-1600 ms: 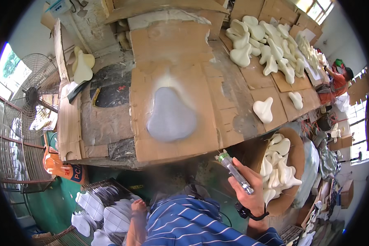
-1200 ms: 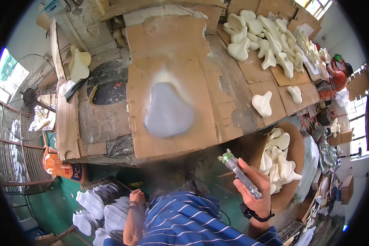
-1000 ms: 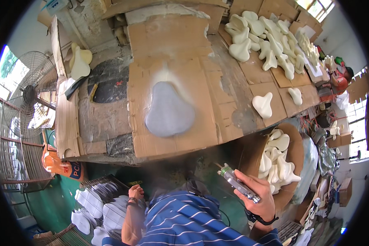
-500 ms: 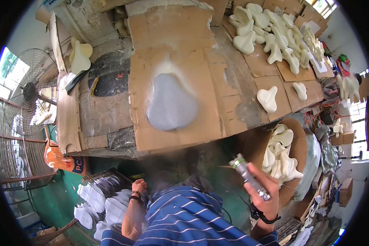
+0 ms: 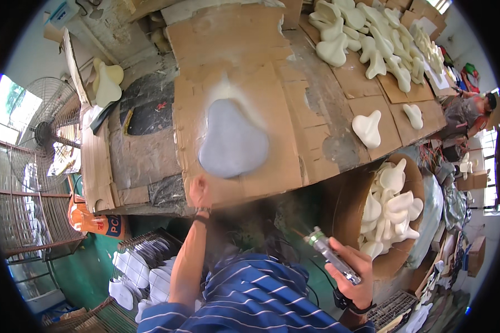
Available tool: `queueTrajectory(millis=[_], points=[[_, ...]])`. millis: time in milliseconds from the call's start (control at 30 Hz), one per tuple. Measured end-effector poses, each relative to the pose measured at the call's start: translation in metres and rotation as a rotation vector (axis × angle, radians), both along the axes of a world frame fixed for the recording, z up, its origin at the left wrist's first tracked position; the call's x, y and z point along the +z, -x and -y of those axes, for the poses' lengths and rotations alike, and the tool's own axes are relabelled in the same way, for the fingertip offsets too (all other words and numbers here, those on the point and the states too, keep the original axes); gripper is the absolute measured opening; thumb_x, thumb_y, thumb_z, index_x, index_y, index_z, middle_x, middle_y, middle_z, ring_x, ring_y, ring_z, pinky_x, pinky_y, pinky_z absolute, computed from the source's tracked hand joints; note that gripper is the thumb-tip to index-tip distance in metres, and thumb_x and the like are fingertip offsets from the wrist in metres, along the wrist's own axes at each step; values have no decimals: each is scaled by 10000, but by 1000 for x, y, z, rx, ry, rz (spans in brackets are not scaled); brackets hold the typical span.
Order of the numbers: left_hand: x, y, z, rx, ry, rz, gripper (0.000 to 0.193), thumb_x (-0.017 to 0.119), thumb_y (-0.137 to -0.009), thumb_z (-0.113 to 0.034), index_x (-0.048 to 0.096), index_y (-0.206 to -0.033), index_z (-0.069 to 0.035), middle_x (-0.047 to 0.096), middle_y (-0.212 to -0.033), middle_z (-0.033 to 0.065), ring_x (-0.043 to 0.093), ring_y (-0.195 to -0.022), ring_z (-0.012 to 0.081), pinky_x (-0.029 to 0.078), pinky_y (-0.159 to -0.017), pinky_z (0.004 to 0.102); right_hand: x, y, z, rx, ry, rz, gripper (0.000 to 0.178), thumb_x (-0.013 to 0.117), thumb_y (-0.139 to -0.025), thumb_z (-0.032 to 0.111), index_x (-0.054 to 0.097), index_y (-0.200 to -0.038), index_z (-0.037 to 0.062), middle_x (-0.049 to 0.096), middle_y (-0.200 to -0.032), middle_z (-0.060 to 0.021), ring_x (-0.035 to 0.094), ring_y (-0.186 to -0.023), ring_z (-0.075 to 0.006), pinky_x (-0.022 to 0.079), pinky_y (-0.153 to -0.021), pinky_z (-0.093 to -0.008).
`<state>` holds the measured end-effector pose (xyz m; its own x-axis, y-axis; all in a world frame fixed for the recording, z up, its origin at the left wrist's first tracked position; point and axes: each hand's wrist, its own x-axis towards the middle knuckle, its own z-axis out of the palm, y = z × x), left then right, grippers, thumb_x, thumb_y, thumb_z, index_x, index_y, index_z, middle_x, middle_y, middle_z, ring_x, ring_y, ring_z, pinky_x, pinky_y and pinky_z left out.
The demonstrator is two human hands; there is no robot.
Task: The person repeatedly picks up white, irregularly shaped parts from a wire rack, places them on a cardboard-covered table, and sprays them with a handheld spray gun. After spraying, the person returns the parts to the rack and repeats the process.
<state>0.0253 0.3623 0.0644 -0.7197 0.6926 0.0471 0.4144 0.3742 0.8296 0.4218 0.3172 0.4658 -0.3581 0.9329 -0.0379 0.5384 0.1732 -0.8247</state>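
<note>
A grey bicycle saddle pad (image 5: 233, 139) lies flat on the cardboard-covered table, its narrow end pointing away from me. Pale overspray marks the cardboard around that end. My left hand (image 5: 199, 192) is over the table's front edge, just below the pad's lower left side and apart from it. Its fingers are blurred, so their pose is unclear. Low on the right, in front of the table, my right hand (image 5: 351, 272) is closed around a silver spray gun (image 5: 333, 256) with a green collar, its tip pointing up and left.
Cream saddle pads (image 5: 380, 53) pile up at the back right, and two lie nearer the edge. More fill a round cardboard container (image 5: 343, 225) at right. Grey pads (image 5: 132, 269) stand in a wire rack at lower left. A fan (image 5: 44, 133) stands left. A person (image 5: 469, 111) is far right.
My left hand has risen from beside the rack to the table's front edge near the grey pad. My right hand has dropped slightly with the spray gun. A person shows at far right.
</note>
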Motion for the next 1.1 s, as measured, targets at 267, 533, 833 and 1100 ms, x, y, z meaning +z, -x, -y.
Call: queueTrajectory(millis=[267,533,833,1100], points=[[28,-17,-52,59,309,-256,321,819,-716,-182,737,-1025,-216,587,-959,48,629,-905,264,525,-783,424,-9,-29,-6,-169,30,5,583,757,-777,-64,631,-1343,-2,698,-898,-157,666,-726,-255,521,-653,-324],[75,-30,-93,341,-210,769,516,681,-781,-31,563,-1282,-65,644,-1063,81,650,-923,264,551,-907,430,-44,-45,-36,-76,91,-117,568,773,-795,-41,635,-1343,11,692,-889,-147,652,-705,-250,521,-666,-319],[223,-32,-103,155,-888,1410,315,543,-801,-55,639,-1095,2,705,-1066,104,677,-961,277,533,-909,424,-53,-32,-90,219,72,-65,471,763,-843,46,648,-1292,-34,692,-875,-141,650,-713,-245,516,-679,-319],[271,-8,91,-2,-1432,1340,398,503,-821,-75,656,-1176,21,739,-1122,137,712,-1024,293,525,-995,455,-41,28,-84,611,119,-4,408,680,-933,59,629,-1330,-21,715,-1187,-220,707,-1091,-320,536,-934,-371]])
